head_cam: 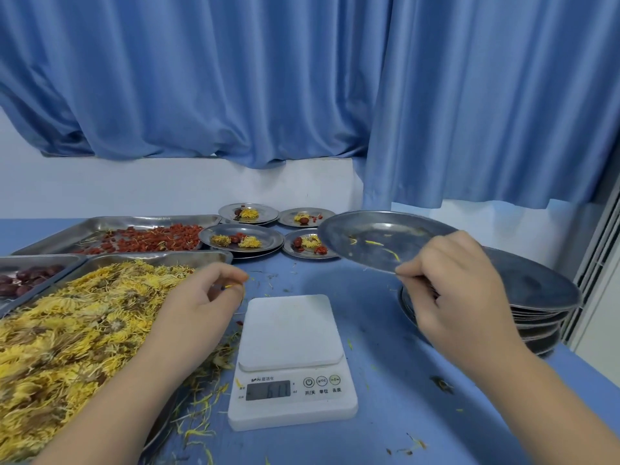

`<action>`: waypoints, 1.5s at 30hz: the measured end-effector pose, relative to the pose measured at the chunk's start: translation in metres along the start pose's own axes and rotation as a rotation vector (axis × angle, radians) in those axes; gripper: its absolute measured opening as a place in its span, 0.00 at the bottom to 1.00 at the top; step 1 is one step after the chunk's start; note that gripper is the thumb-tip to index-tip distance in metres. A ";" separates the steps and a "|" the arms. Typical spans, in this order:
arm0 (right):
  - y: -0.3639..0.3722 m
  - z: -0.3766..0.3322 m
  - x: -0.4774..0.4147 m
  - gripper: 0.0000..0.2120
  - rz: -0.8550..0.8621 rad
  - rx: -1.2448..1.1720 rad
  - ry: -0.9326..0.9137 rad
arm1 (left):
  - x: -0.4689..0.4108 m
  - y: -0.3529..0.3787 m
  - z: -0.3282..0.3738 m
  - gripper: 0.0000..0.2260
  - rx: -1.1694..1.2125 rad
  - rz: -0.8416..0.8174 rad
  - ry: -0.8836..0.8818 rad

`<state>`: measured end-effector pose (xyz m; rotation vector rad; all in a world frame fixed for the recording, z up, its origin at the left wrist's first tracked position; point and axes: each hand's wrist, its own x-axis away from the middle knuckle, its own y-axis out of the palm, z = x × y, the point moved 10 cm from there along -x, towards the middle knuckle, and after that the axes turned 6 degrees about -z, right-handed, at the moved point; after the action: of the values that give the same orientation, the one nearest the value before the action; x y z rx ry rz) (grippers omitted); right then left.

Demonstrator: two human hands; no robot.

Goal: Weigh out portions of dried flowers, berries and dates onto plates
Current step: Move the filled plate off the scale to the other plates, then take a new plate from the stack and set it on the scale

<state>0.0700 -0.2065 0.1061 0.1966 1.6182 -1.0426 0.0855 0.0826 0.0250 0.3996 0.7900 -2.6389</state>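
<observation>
Steel plate (369,229): light, stiff, slick; right hand (463,290) pinches near rim, tilted above stack (543,323). Left hand (198,297): curled fingers pinch petal (228,286). Dried flowers (67,330): brittle, featherlight; pinch loosely.

left grip (204,298): bare hand | left forearm (134,384): bare | right grip (459,283): bare hand | right forearm (543,387): bare

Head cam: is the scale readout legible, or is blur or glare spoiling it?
Head view: the scale display is soft and faint, digits not surely readable, no glare on it. Head view: the plate pinched by the right hand shows dull sheen; the petal pinched by the left hand is slightly blurred. Head view: wide-lens bending of the curtain at the edges.
</observation>
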 end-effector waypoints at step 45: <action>0.069 -0.063 0.034 0.06 -0.457 -0.287 -0.074 | 0.002 -0.026 0.001 0.08 0.071 0.180 -0.039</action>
<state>0.0566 -0.1342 0.0395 -0.4173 1.7647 -1.1231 0.0731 0.1016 0.0372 0.4157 0.6193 -2.5033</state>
